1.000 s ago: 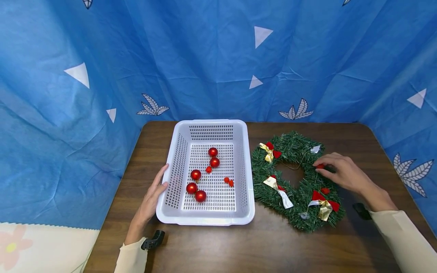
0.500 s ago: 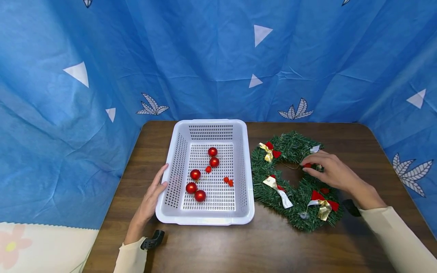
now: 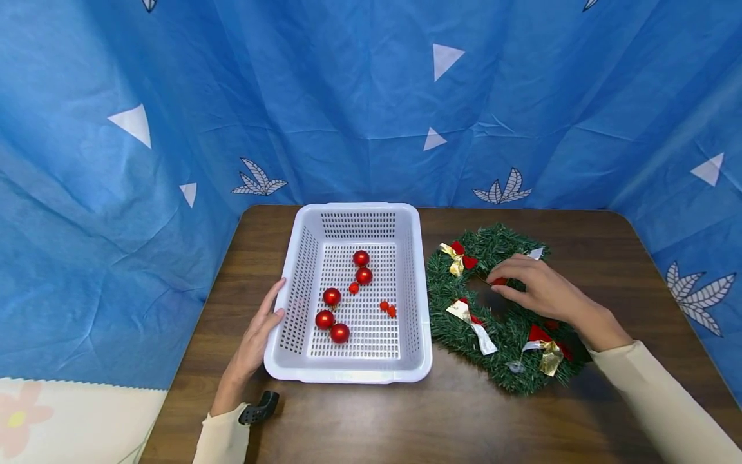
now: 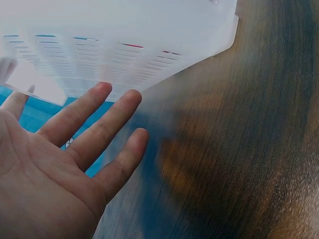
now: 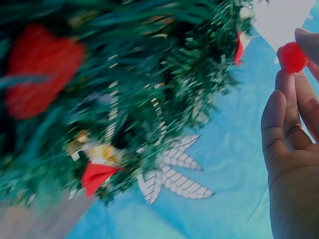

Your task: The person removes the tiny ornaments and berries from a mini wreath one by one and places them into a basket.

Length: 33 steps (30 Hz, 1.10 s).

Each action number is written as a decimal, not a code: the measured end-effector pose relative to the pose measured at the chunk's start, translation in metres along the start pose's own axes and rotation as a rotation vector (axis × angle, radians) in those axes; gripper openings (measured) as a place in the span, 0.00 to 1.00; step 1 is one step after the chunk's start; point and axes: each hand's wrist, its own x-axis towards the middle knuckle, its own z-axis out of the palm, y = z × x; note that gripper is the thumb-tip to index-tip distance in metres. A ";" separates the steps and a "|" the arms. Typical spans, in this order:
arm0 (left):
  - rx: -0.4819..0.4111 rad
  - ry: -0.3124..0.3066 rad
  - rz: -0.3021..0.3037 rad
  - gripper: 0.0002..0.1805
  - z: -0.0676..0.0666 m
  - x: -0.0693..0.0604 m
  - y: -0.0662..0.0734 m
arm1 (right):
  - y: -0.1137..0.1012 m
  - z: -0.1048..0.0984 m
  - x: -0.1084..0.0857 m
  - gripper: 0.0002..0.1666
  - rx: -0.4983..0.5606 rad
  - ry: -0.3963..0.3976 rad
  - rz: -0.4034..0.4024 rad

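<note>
My right hand [image 3: 539,293] pinches a small red berry [image 5: 293,57] between thumb and fingers, over the wreath's middle opening. Below it lies the green wreath [image 3: 493,241], decorated with red, gold and silver bows [image 3: 545,351]. At the left, my left hand [image 3: 255,338] touches the outer side and rim of a white perforated basket [image 3: 348,375], its fingers [image 4: 107,124] extended. Inside the basket are several shiny red balls [image 3: 339,333] and a few small red berries [image 3: 391,311]. My right hand and sleeve cover part of the wreath's right side.
Everything stands on a dark brown wooden table [image 3: 359,425]. A blue curtain [image 3: 359,129] with white triangles and leaves hangs behind and at the sides. A pale flowered cloth [image 3: 69,419] is at the lower left.
My right hand has moved left across the wreath, from its right side to over the centre opening, carrying the red berry. The left hand and the basket have stayed put.
</note>
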 end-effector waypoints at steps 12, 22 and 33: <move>0.003 -0.006 0.000 0.31 -0.001 0.001 0.001 | -0.016 0.010 0.031 0.14 0.095 -0.028 -0.119; 0.009 -0.007 0.003 0.31 -0.001 0.000 0.002 | -0.032 0.012 0.055 0.14 0.078 -0.074 -0.168; -0.005 -0.009 0.008 0.31 -0.001 0.001 -0.001 | -0.051 0.018 0.078 0.11 0.124 -0.159 -0.160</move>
